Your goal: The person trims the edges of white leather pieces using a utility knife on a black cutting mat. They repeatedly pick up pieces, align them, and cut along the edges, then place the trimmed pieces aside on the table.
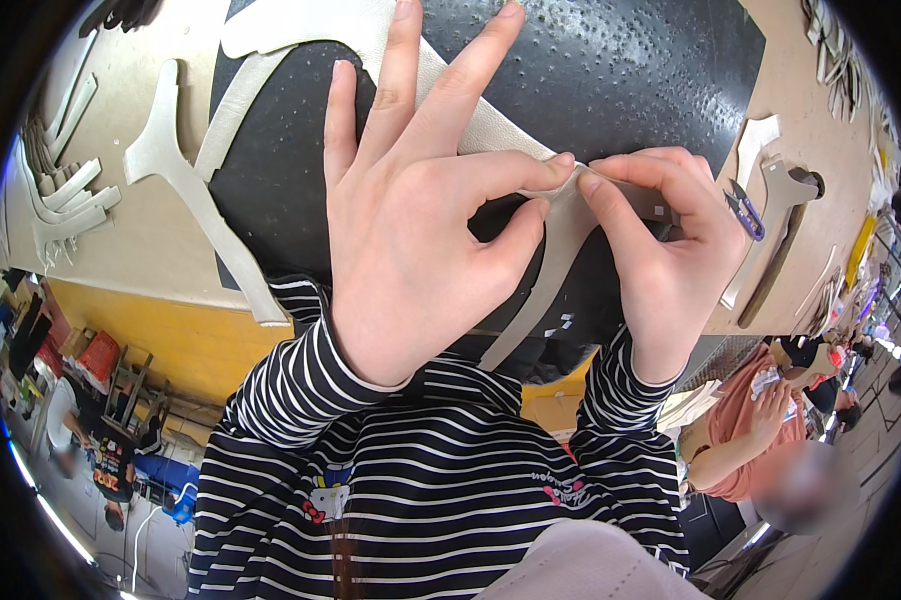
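Over a black rubber mat (631,70), both hands pinch the edge of a cream leather piece (501,130). My left hand (411,230) holds it between thumb and forefinger, with its other fingers spread upward. Close beside that, my right hand (661,235) grips the same edge between thumb and forefinger. The fingertips of the two hands nearly meet. A grey-beige strip (546,285) hangs from the pinched spot toward my body; whether it is joined to the cream piece I cannot tell. Small white scraps (561,325) lie on the mat below.
A Y-shaped cream leather piece (186,175) lies at the left, near stacked leather strips (71,205). Thread snips with purple handles (746,212) rest right of my right hand, beside more cut pieces (786,190). A co-worker in a pink top (756,440) sits at the lower right.
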Demonstrator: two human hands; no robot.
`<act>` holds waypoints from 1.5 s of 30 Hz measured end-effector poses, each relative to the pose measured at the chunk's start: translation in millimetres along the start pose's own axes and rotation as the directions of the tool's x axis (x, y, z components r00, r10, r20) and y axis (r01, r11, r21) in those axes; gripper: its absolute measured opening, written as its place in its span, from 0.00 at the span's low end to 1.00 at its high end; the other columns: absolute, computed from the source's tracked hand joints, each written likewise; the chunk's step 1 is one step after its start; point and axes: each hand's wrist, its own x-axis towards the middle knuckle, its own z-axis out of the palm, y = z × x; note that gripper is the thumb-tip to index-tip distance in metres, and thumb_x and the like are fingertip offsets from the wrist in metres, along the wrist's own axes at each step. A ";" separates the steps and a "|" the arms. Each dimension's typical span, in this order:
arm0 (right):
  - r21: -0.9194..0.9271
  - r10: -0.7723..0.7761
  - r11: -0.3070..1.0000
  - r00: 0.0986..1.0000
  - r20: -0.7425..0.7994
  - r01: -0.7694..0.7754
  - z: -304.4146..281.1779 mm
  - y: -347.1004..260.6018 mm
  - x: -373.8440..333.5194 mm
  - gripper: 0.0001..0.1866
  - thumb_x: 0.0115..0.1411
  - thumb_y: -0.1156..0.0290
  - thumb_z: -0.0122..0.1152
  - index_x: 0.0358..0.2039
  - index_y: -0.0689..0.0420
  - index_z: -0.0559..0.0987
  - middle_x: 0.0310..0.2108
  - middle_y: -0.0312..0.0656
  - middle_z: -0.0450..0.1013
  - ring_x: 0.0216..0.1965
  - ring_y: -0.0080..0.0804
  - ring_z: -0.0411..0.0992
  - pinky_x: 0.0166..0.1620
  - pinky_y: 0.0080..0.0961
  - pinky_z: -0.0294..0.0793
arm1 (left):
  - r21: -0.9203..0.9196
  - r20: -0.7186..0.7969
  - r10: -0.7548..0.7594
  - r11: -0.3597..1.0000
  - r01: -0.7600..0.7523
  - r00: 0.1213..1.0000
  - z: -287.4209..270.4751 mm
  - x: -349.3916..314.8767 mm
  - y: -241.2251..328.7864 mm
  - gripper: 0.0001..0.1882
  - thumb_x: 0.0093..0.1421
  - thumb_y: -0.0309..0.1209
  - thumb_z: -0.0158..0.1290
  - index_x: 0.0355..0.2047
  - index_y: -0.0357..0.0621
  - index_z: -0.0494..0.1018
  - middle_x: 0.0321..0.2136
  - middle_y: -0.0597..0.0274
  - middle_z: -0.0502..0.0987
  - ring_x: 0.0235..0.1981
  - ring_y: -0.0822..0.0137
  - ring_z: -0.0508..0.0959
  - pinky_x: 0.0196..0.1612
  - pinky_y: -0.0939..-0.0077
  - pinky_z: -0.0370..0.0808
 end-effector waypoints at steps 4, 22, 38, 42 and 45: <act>0.014 0.018 1.000 1.000 -0.019 -0.018 1.5 -1.3 -0.4 0.05 0.46 0.80 0.68 0.26 0.59 0.83 0.27 0.38 0.78 0.31 0.32 0.72 0.35 0.25 0.71 | 0.002 0.006 0.001 1.000 -0.001 1.000 0.5 -0.8 -0.8 0.13 0.48 0.32 0.64 0.37 0.61 0.83 0.66 0.69 0.64 0.71 0.47 0.51 0.70 0.39 0.36; -0.075 0.144 0.987 0.990 -0.003 -0.144 6.4 -14.4 1.0 0.07 0.47 0.79 0.68 0.29 0.62 0.80 0.26 0.34 0.71 0.30 0.23 0.68 0.36 0.20 0.66 | -0.064 -0.024 0.004 0.998 -0.005 1.000 2.1 -9.7 -3.0 0.13 0.49 0.32 0.63 0.37 0.62 0.84 0.67 0.68 0.62 0.71 0.43 0.49 0.69 0.37 0.35; -0.525 -0.045 0.771 0.792 -0.609 -0.360 -116.6 150.9 8.1 0.21 0.64 0.55 0.59 0.53 0.52 0.76 0.49 0.52 0.69 0.52 0.47 0.67 0.56 0.41 0.65 | 0.279 -0.030 0.296 0.920 -0.277 0.955 15.0 -35.0 3.2 0.26 0.61 0.40 0.56 0.59 0.52 0.70 0.56 0.67 0.73 0.57 0.61 0.71 0.62 0.60 0.64; -0.553 0.088 0.749 0.882 -0.463 -0.365 -148.4 241.1 19.9 0.22 0.68 0.56 0.52 0.54 0.58 0.73 0.48 0.59 0.72 0.52 0.54 0.69 0.54 0.41 0.68 | 0.110 -0.061 0.286 0.954 -0.278 0.956 12.8 -22.3 -1.8 0.20 0.62 0.37 0.55 0.54 0.47 0.74 0.52 0.63 0.75 0.55 0.59 0.73 0.62 0.59 0.64; -0.523 -0.041 0.817 0.881 -0.472 -0.242 -154.0 242.2 23.5 0.21 0.70 0.59 0.48 0.54 0.63 0.72 0.46 0.63 0.73 0.50 0.60 0.71 0.52 0.44 0.69 | -0.236 -0.158 0.205 0.942 -0.238 0.966 5.4 -16.7 -18.0 0.16 0.64 0.30 0.53 0.51 0.42 0.75 0.48 0.58 0.78 0.51 0.58 0.76 0.59 0.64 0.68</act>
